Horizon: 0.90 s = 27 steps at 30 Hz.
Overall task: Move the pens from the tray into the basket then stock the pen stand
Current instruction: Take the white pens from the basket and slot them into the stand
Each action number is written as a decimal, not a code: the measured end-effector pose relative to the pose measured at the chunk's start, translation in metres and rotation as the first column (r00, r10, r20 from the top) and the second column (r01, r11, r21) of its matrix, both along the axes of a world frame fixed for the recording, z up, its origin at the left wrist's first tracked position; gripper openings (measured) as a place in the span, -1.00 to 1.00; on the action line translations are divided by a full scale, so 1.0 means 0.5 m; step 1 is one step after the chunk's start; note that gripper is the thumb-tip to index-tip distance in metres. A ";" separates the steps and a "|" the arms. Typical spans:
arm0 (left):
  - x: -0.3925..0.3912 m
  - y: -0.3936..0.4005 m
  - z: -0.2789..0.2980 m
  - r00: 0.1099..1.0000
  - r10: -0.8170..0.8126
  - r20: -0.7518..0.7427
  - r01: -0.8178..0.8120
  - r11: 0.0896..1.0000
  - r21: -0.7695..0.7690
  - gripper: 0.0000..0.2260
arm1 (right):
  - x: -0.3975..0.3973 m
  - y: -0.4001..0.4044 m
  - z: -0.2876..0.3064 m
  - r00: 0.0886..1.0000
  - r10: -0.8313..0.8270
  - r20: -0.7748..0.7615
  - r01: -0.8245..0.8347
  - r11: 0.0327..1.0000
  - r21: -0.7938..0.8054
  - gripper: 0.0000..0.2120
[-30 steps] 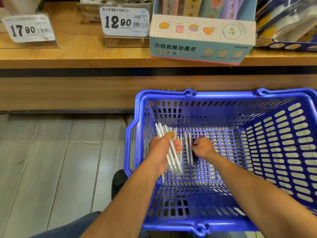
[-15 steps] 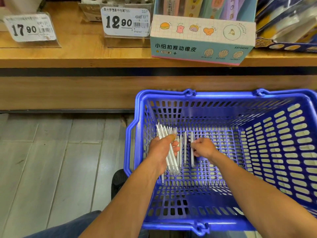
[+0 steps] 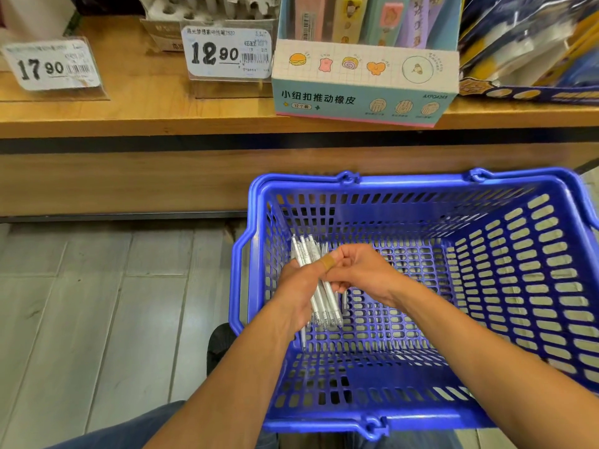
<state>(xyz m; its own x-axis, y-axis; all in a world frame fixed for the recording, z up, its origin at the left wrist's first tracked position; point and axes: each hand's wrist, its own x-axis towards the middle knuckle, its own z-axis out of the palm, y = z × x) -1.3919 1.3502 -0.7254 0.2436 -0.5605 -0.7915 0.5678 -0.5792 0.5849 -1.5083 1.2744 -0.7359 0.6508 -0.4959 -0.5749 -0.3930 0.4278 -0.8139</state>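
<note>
A blue plastic basket (image 3: 531, 273) sits on the floor below a wooden shelf. Inside it, near the left wall, my left hand (image 3: 301, 290) grips a bundle of several clear white pens (image 3: 319, 296), tips pointing toward me. My right hand (image 3: 363, 273) has closed in from the right and its fingers press against the same bundle, thumb over the top. One pen tip hangs lower under my left hand. The basket floor to the right of my hands shows no loose pens.
The wooden shelf (image 3: 129, 121) carries price tags (image 3: 227, 53), a pastel eraser display box (image 3: 363, 82) and packaged goods at the far right. A grey pen holder box (image 3: 207, 8) stands behind the tags. Grey plank floor lies to the left; my shoe sits beside the basket.
My right hand lifted the loose pens from the basket floor and moved left to join them to the bundle in my left hand. The left hand rose slightly.
</note>
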 end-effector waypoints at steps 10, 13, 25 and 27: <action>0.005 0.002 -0.012 1.000 0.028 0.004 -0.028 0.996 0.090 -0.38 | -0.031 -0.061 -0.087 0.982 -0.126 -0.141 0.141 0.985 0.104 -0.85; 0.007 0.003 -0.017 1.000 0.018 -0.013 -0.016 0.994 0.110 -0.40 | -0.029 -0.063 -0.160 0.892 -0.199 -0.406 0.166 0.979 -0.117 -0.93; 0.009 0.001 -0.022 0.999 0.018 -0.044 -0.013 0.996 0.091 -0.55 | -0.017 -0.015 -0.239 0.681 -0.183 -0.709 -0.246 0.854 -0.457 -0.75; 0.009 0.001 -0.022 0.999 0.012 -0.037 -0.009 0.997 0.077 -0.52 | -0.018 -0.012 -0.242 0.671 -0.192 -0.716 -0.240 0.858 -0.454 -0.73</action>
<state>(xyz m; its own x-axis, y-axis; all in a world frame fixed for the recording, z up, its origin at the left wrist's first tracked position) -1.3873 1.3508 -0.7366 0.2189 -0.4951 -0.8408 0.5947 -0.6155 0.5172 -1.5174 1.2683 -0.8568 0.1524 -0.8243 -0.5452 -0.9374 0.0541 -0.3439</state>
